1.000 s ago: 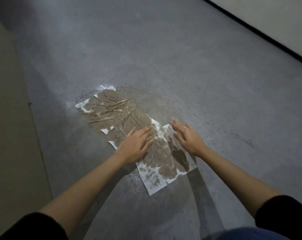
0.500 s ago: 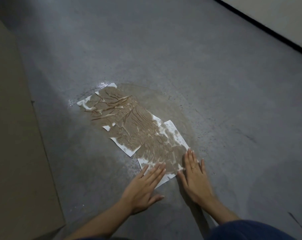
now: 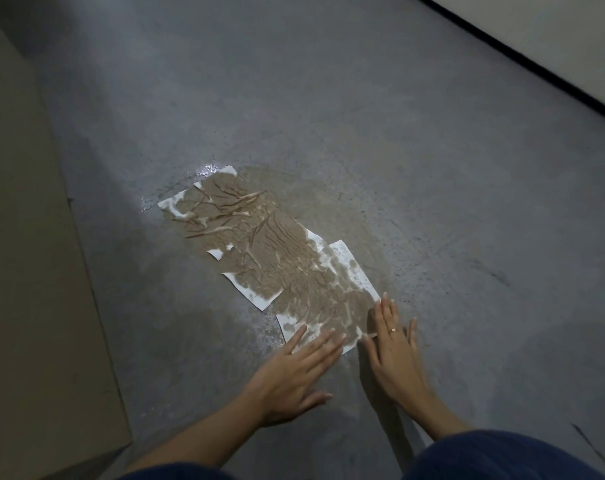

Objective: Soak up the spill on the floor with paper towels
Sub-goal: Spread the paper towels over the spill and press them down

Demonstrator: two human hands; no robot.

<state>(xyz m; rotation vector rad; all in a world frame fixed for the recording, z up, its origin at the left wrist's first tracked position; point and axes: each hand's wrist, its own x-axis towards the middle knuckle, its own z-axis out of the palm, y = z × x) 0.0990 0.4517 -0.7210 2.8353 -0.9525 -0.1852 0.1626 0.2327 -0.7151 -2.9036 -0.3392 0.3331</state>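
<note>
Head view: brown-soaked towels (image 3: 270, 261) lie flat on the floor (image 3: 329, 98), running from 11 o'clock to centre over the spill (image 3: 329, 202). Left hand (image 3: 294, 372) and right hand (image 3: 394, 355), fingers straight, press the near sheet's 5 o'clock edge.

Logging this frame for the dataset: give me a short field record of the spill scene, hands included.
surface: grey floor
spill: brown puddle, partly uncovered beyond the towels on the far right side
paper towels: flat, overlapping, mostly soaked brown, a few white edges left
left hand: fingers straight, tips on the near towel edge
right hand: fingers straight, flat at the towels' near right corner, ring on one finger
other: beige panel along the left; dark baseboard top right
</note>
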